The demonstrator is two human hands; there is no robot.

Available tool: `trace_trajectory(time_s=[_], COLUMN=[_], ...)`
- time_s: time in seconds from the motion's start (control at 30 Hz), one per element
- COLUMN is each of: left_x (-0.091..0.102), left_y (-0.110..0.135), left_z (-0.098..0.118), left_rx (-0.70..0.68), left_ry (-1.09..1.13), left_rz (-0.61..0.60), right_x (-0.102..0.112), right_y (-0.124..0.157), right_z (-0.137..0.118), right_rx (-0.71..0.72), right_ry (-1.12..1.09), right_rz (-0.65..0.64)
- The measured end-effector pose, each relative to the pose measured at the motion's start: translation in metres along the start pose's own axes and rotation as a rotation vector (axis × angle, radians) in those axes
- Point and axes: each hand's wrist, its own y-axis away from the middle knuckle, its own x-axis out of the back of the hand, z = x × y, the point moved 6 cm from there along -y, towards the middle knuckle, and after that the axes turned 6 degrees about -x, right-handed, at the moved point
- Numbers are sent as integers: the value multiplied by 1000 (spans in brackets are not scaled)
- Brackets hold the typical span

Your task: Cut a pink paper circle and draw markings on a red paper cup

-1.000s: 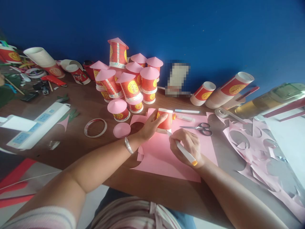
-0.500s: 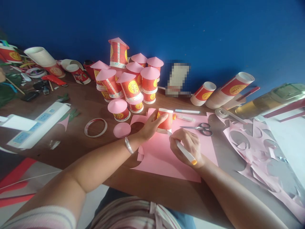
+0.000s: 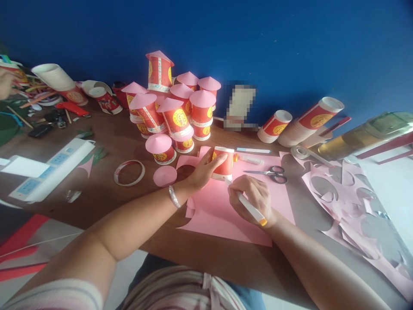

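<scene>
The fingers [image 3: 217, 161] of the left hand [image 3: 201, 174] curl around a red paper cup [image 3: 224, 163] with a yellow emblem. The thumb lies across its near side and presses it down, seemingly so it cannot slide. The fingers [image 3: 240, 186] of the right hand [image 3: 254, 199] pinch a white pen [image 3: 250, 209] with an orange end in a writing grip. Its tip sits at the cup's lower edge, and the hand's heel rests on the paper for steadiness.

Cup and hands sit on a flat pink paper sheet [image 3: 222, 224] near the middle of the brown tabletop [image 3: 106, 193]. Small scissors [image 3: 271, 173] and a white glue stick [image 3: 251, 160] lie just right of the cup, within easy reach. Left of it are a pink paper cone [image 3: 164, 175] and a tape ring [image 3: 129, 173].

Farther off, red cups capped with pink cones [image 3: 176, 110] cluster by the blue wall. At the right, 2 stacks of cups [image 3: 309, 120] lie on their sides above pink offcuts [image 3: 355, 202] with round holes. A white power strip [image 3: 48, 170] lies left, and another person's hand [image 3: 6, 82] shows at the far left.
</scene>
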Motion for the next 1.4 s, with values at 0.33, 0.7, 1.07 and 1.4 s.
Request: trace_trajectory(time_s=[0.33,0.7,1.07,1.4], left_x=[1,4,2,-1], left_y=[-1,1,1,1], left_z=[-4,-2,-2,1], left_rx=[16,-2,8,29], left_ry=[0,-53,-49,-49], left_rz=[2,38,25,7], right_x=[1,0,-2,-3], right_y=[0,-1,1,-1], right_z=[2,3,2,-1], right_rx=[-7,-12,-16,1], right_ry=[17,20,29,1], right_rz=[10,10,4,-12])
